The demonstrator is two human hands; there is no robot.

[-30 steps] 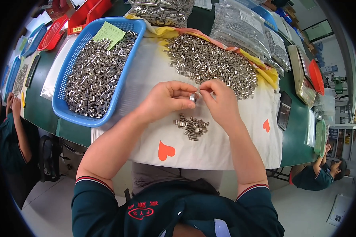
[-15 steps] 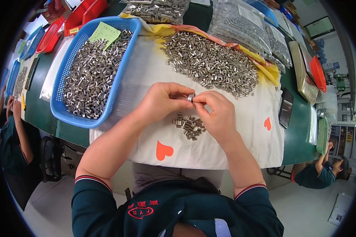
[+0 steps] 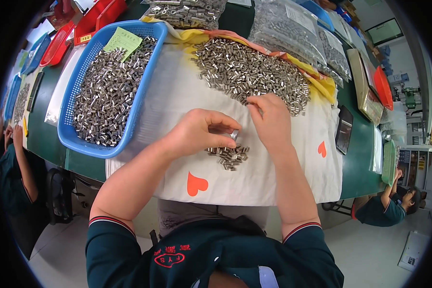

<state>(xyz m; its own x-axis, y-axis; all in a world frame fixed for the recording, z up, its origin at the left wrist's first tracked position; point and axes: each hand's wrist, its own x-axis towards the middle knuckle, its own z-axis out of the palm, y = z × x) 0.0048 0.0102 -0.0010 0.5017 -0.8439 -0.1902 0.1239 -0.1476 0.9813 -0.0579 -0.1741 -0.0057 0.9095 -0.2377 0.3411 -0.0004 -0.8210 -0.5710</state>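
Note:
My left hand is closed in a pinch, with a small shiny metal piece between thumb and fingertips. Just below it lies a small heap of short metal pins, partly covered by the hand. Farther up, my right hand has its thumb and forefinger pressed together at the near edge of a large spread of metal pins. Whatever is between those fingertips is too small to make out. Both hands are over a white cloth with red hearts.
A blue basket full of pins, with a green paper slip on top, stands at the left. Clear bags of metal parts line the back. At the right lies a dark phone. Co-workers sit on both sides.
My hands were together at the metal piece and have parted. The right has moved up to the edge of the large spread; the left has dropped slightly, keeping the piece.

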